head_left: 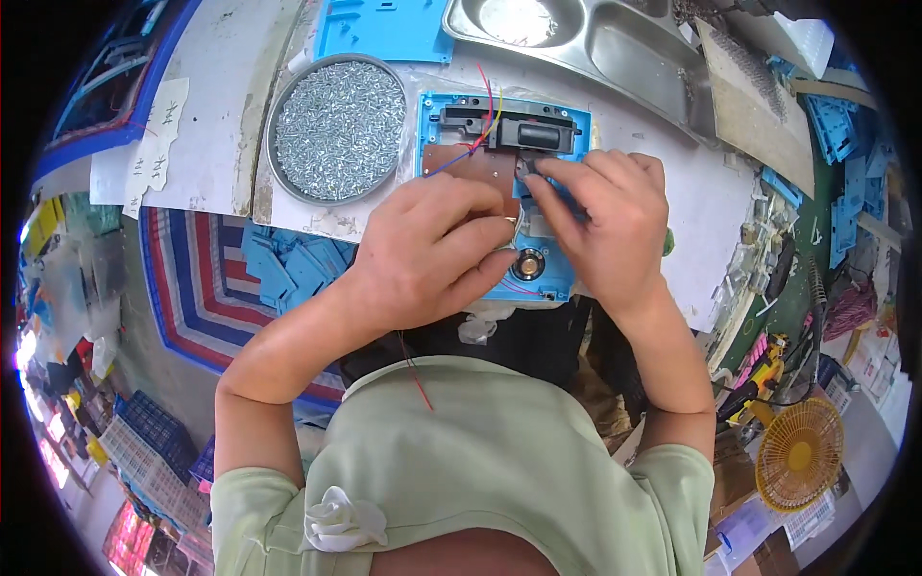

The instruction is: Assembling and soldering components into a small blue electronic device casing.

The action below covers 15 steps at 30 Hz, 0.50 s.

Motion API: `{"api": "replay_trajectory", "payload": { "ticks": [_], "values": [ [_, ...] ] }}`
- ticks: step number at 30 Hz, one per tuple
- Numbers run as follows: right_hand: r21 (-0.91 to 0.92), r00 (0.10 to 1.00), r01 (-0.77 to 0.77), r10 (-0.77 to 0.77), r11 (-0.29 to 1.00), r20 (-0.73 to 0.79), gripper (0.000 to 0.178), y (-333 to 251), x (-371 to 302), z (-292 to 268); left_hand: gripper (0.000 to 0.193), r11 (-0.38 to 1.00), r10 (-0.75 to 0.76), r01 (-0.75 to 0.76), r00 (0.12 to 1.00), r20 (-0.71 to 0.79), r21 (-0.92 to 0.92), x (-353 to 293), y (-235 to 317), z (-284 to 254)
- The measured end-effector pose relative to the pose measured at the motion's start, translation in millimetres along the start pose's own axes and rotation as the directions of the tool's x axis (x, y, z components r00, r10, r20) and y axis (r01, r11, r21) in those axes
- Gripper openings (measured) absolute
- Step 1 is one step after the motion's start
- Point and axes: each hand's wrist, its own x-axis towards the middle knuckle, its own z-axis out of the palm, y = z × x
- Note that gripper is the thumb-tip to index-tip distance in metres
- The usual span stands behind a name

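Observation:
A blue plastic housing lies open at the table's near edge, under both my hands. Inside it are a brown circuit board, a black plastic module along the far side and a small round speaker near the front. My left hand is closed over the board's near left part, thumb and forefinger pinched beside pale wires; what they hold is hidden. From the right, my right hand pinches at a small dark grey part by the board's right edge. Red, yellow and blue wires rise from the board.
A round tray of small silver screws stands left of the housing. Beyond lie a blue panel and a metal compartment tray. Blue plastic pieces fill a striped bag below the table's left edge. A yellow basket is at lower right.

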Motion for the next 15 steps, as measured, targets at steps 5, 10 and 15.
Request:
{"api": "replay_trajectory", "payload": {
  "ticks": [5,10,15],
  "values": [
    [-0.081,1.000,-0.001,0.003,0.997,0.019,0.010,-9.4,5.7,4.9,0.028,1.000,0.001,-0.001,1.000,-0.002,0.001,-11.8,-0.6,1.7],
    [-0.115,0.998,-0.007,0.014,0.993,0.058,0.014,-14.9,9.5,8.1,0.025,1.000,-0.005,0.005,1.000,-0.023,-0.017,-15.2,-2.7,5.3],
    [-0.181,0.990,0.083,-0.060,0.980,0.126,0.012,-20.5,14.0,6.1,0.019,1.000,-0.010,0.009,1.000,-0.025,-0.013,-15.8,-2.5,5.7]
  ]
}}
